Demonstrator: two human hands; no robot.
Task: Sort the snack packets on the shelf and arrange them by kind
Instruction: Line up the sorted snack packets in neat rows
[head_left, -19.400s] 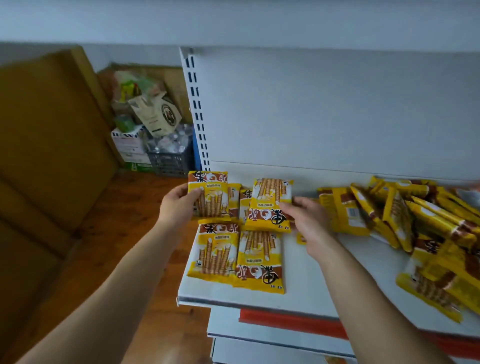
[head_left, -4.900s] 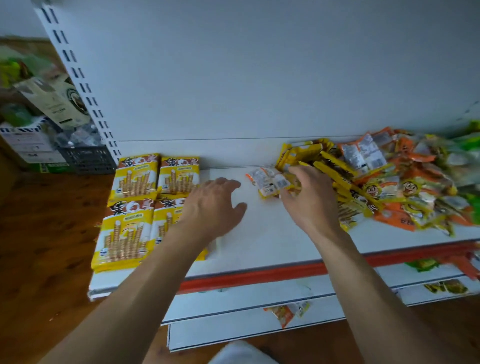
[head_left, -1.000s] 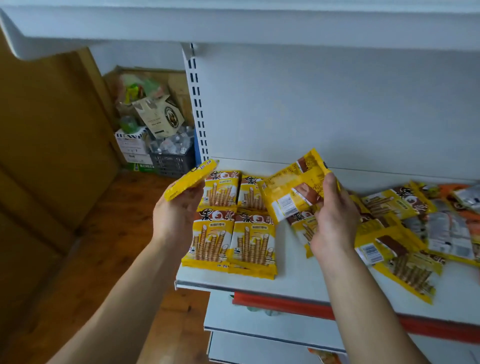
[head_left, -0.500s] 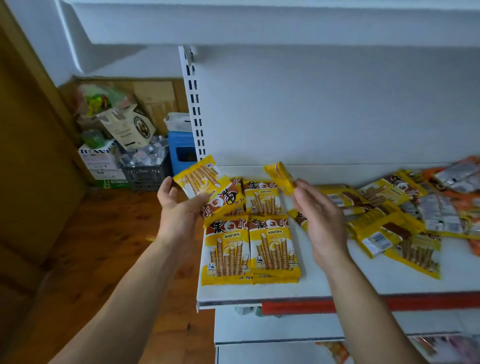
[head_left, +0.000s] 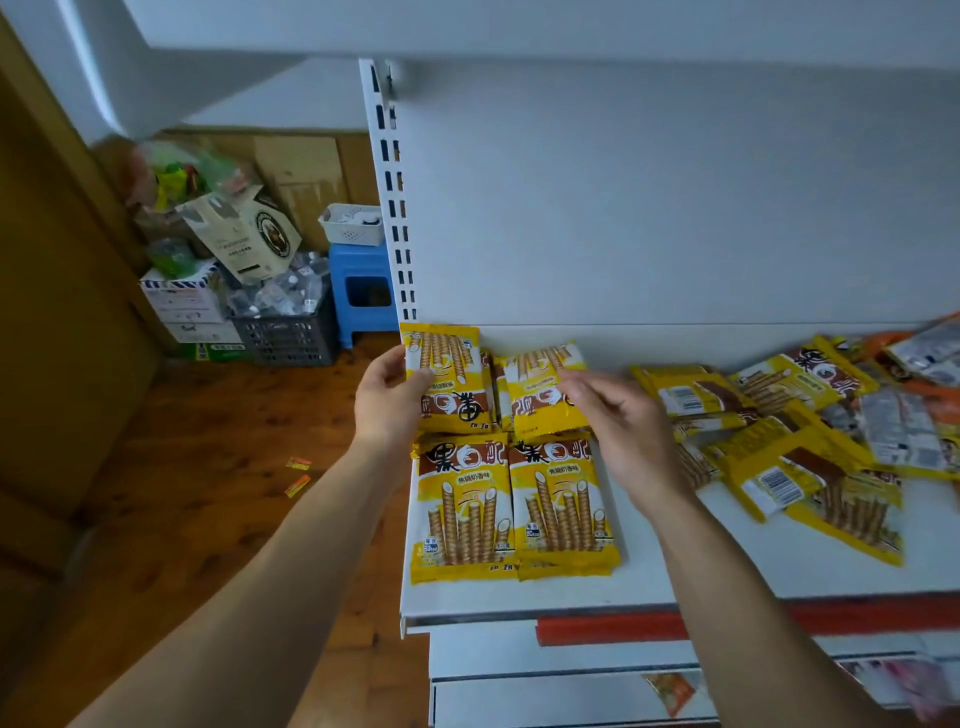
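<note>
My left hand (head_left: 387, 400) grips a yellow wafer-roll packet (head_left: 449, 382) by its left edge, upside down, over the back left of the white shelf (head_left: 644, 577). My right hand (head_left: 618, 426) pinches a second yellow wafer-roll packet (head_left: 537, 389) beside it, also upside down. In front of them two stacks of the same yellow packets (head_left: 511, 512) lie flat side by side near the shelf's front edge. A loose heap of yellow packets (head_left: 779, 441) sprawls to the right, mixed with orange and silver packets (head_left: 919, 374) at the far right.
The shelf's red price strip (head_left: 623, 626) runs along its front, with lower shelves beneath. Left of the shelf is a wooden floor with two small packets (head_left: 297, 475) lying on it. A blue stool (head_left: 363, 291), a dark crate (head_left: 285, 332) and boxes stand by the wall.
Both hands have moved down and back with their packets, now held flat and upside down over the rear row. The camera has shifted slightly left.
</note>
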